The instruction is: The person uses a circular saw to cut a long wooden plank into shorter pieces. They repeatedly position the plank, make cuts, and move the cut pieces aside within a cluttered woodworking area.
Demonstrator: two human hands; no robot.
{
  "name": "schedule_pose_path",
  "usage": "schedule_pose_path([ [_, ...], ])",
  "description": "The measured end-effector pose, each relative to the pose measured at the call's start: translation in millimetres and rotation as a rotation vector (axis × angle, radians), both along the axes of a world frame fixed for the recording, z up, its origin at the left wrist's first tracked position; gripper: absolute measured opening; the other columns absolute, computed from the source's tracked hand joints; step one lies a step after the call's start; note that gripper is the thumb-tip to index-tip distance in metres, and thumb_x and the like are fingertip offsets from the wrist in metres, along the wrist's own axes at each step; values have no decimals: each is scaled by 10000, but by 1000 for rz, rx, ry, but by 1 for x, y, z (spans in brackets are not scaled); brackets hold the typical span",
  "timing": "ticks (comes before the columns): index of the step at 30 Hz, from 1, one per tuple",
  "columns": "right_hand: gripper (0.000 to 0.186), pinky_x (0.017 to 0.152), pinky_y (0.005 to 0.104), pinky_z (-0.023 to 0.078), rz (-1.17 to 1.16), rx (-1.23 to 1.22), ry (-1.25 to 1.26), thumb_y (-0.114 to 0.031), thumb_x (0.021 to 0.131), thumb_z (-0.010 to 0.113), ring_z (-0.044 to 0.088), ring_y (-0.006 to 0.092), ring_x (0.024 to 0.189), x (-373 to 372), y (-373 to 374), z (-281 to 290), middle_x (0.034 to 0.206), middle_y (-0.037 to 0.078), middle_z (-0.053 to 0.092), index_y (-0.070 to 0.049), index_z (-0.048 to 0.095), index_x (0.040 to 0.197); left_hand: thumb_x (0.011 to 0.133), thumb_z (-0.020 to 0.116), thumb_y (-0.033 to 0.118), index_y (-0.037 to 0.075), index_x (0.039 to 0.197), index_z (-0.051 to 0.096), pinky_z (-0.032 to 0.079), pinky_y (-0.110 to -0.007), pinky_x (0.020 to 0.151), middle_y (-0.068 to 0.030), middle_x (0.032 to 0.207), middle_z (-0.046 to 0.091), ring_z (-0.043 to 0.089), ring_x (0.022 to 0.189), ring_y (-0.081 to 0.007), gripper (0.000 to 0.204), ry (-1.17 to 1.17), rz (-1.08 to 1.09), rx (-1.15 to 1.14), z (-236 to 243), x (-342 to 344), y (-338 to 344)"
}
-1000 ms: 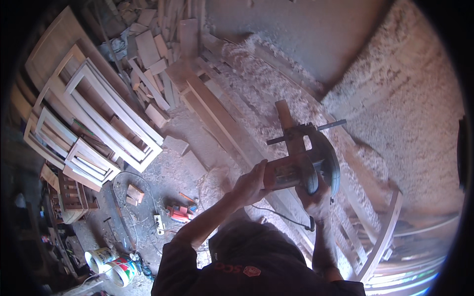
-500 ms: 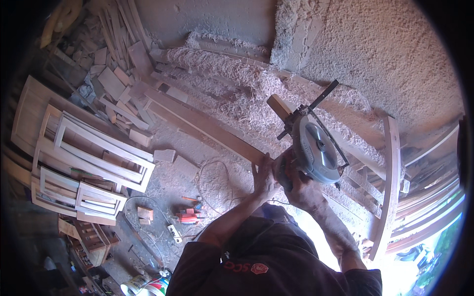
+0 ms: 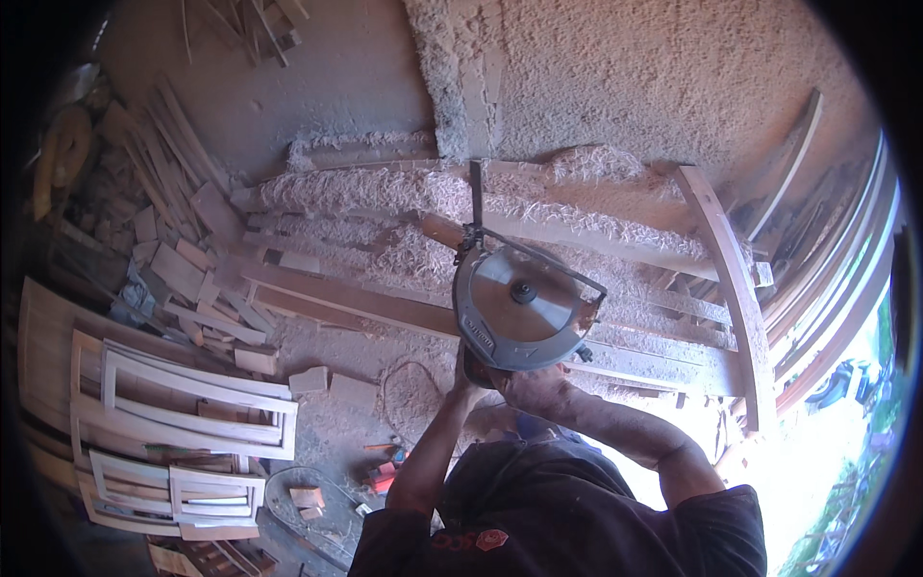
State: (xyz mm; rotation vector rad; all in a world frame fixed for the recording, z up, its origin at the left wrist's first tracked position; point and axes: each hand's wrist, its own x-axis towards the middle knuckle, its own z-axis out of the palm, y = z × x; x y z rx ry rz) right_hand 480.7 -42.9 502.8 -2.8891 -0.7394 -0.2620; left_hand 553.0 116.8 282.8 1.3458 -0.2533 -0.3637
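A grey circular saw (image 3: pixel 524 306) with a large round blade is tilted up in front of me, its blade face toward the view. My right hand (image 3: pixel 535 387) is closed at the saw's lower side, partly covered by the housing. Close beside it, my left hand (image 3: pixel 465 392) is against the saw's dark handle area, its fingers mostly hidden. A black bar (image 3: pixel 476 192) sticks out past the saw's far side. Behind the saw, a long wooden board (image 3: pixel 351 300) runs off to the left.
Curly shavings (image 3: pixel 356 189) cover stacked timber along the wall. A curved wooden beam (image 3: pixel 723 279) stands at right, by long planks (image 3: pixel 836 260). Pale wooden frames (image 3: pixel 197 380) lie at left, below scrap wood blocks (image 3: pixel 183 269). A red tool (image 3: pixel 382 475) and cords are on the floor.
The view has swung to the right and up. The saw has turned so its blade faces the view more fully, and both hands have moved with it, the left one further under the saw.
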Motion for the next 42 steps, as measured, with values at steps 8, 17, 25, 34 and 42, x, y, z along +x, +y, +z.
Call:
schedule_pose_path([
  [8,546,1058,573,486,41,-359,74,-227,907,621,645,367,1204,-21,9,8,1313,192,670,-64,591,1427,1085,408,578,36,1477,498,558,-400,912,-135,1322,638,665,1137,-254,675,84,252,93,191,-2,56],
  [17,437,1103,534,428,-91,306,43,-262,973,595,581,355,1293,-7,8,-10,1346,152,656,-104,624,1379,1089,507,409,13,1534,430,376,-460,1155,-208,1501,485,490,1380,-332,600,-40,441,182,242,-13,-17],
  [25,412,1111,539,402,-93,350,-121,-259,950,651,576,333,1287,-35,-1,-9,1306,136,652,-98,656,1330,1110,473,310,24,1508,458,413,-454,1133,-194,1480,511,514,1361,-332,491,55,491,95,238,-14,-18],
  [34,218,794,375,583,-506,1063,186,-153,912,719,724,255,949,-90,-133,-38,1023,126,734,-63,756,1107,1102,486,265,47,1501,478,473,-449,1049,-164,1447,540,558,1301,-299,455,79,538,173,243,-11,-21],
  [42,382,837,370,600,-149,1135,956,-126,935,650,736,217,980,21,-140,-113,1118,159,763,-11,696,1296,1097,528,279,63,1508,483,470,-435,1066,-139,1460,549,552,1322,-291,466,55,560,127,221,-4,-10],
])
